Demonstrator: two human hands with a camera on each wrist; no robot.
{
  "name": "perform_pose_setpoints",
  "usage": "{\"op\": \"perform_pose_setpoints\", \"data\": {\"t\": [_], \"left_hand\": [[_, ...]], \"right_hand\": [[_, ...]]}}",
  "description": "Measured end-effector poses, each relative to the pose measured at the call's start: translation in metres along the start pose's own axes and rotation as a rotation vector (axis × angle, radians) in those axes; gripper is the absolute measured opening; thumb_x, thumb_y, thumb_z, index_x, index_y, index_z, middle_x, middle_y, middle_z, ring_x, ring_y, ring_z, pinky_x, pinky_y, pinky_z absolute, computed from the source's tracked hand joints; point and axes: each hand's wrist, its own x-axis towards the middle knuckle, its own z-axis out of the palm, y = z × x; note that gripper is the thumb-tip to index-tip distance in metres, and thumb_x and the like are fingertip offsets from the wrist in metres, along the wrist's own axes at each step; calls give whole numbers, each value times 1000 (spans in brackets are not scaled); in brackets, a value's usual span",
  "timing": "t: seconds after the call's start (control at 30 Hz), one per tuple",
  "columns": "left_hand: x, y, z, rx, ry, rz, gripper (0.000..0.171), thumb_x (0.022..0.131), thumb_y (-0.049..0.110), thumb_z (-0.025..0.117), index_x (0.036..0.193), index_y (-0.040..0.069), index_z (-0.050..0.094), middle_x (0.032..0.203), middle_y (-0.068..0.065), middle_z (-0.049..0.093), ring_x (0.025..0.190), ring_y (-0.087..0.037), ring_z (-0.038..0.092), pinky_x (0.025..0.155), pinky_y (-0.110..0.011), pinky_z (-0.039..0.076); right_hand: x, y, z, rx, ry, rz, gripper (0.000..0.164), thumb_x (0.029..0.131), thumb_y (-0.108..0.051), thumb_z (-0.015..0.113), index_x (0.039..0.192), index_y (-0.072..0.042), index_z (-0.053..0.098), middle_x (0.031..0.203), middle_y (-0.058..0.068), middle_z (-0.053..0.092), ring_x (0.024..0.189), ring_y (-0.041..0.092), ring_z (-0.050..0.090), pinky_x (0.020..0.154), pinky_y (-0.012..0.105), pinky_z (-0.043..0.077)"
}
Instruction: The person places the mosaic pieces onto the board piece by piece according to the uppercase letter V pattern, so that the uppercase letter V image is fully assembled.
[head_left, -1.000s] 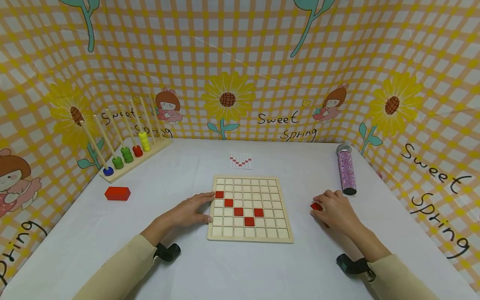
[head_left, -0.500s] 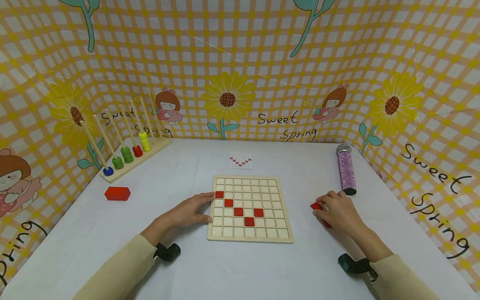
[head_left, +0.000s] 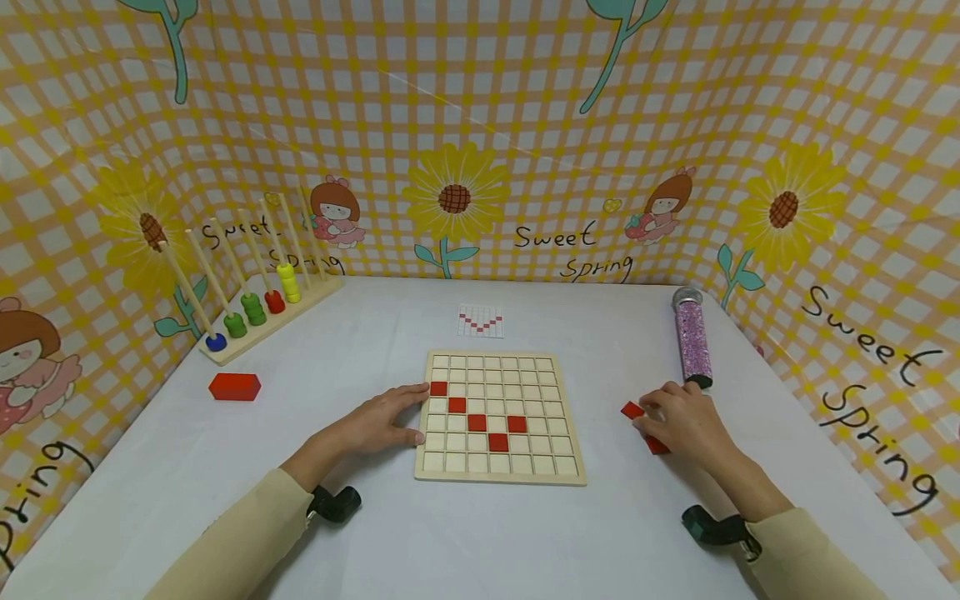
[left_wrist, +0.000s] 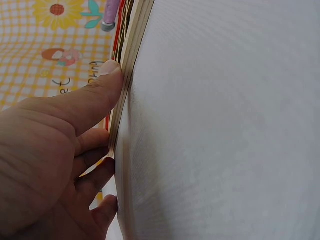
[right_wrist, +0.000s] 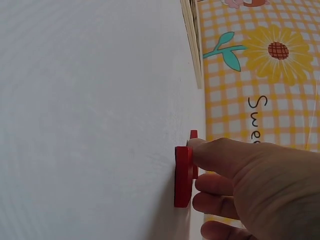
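My left hand (head_left: 375, 421) touches the left edge of a wooden grid board (head_left: 495, 478), its fingers fairly straight. Several red squares lie in the board's cells, in a slanting line that turns up at the right. Right of the board, my right hand (head_left: 686, 421) pinches at loose red tiles with thumb and fingertips. One red tile (head_left: 632, 409) shows left of the fingertips, and a red block (head_left: 657, 446) shows below the thumb. In the right wrist view the thumb touches red behind the nearer red block (right_wrist: 182, 177); the fingers partly hide what is pinched.
A small printed pattern card (head_left: 481, 322) lies behind the board. At the left stand a peg abacus (head_left: 270, 321) with coloured beads and a red block with pointed ends (head_left: 235, 387). A glittery pink microphone (head_left: 693, 337) lies beyond my right hand.
My right hand has shifted slightly to the right. More of the red tile and the red block beside it now shows. My left hand and the board stay in place.
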Motion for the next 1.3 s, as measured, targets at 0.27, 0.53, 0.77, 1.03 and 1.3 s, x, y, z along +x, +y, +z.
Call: {"op": "perform_pose_setpoints", "data": {"t": [0.27, 0.53, 0.77, 1.03, 1.3], "left_hand": [[0, 0, 0, 12, 3, 14, 70, 86, 32, 69, 142, 2, 40, 153, -11, 33, 143, -32, 27, 113, -52, 27], [0, 0, -1, 8, 1, 9, 70, 85, 32, 69, 142, 3, 40, 153, -10, 33, 143, -32, 27, 113, -54, 26], [0, -1, 0, 2, -3, 9, 71, 86, 33, 68, 143, 3, 39, 154, -10, 32, 143, -32, 26, 113, -54, 26], [0, -1, 1, 1, 1, 2, 70, 85, 31, 69, 142, 3, 40, 154, -10, 33, 143, -32, 27, 113, -54, 26], [0, 0, 0, 7, 3, 2, 70, 85, 31, 69, 142, 3, 40, 153, -10, 33, 143, -32, 27, 113, -53, 26]], "right_hand": [[2, 10, 4, 63, -24, 7, 26, 78, -24, 73, 94, -3, 73, 93, 15, 67, 84, 30, 49, 61, 29, 34], [2, 12, 4, 74, -15, 3, 26, 78, -23, 72, 94, -3, 73, 91, 14, 67, 83, 29, 50, 60, 27, 33], [2, 11, 4, 80, -16, 7, 22, 78, -21, 73, 92, -4, 74, 90, 12, 68, 82, 27, 50, 60, 28, 33], [0, 10, 6, 127, -2, 11, 19, 79, -17, 72, 92, -3, 73, 89, 12, 68, 83, 28, 50, 62, 28, 34], [1, 2, 4, 188, 17, 14, 17, 80, -16, 72, 92, -5, 73, 89, 10, 67, 85, 26, 52, 65, 28, 37]]}}
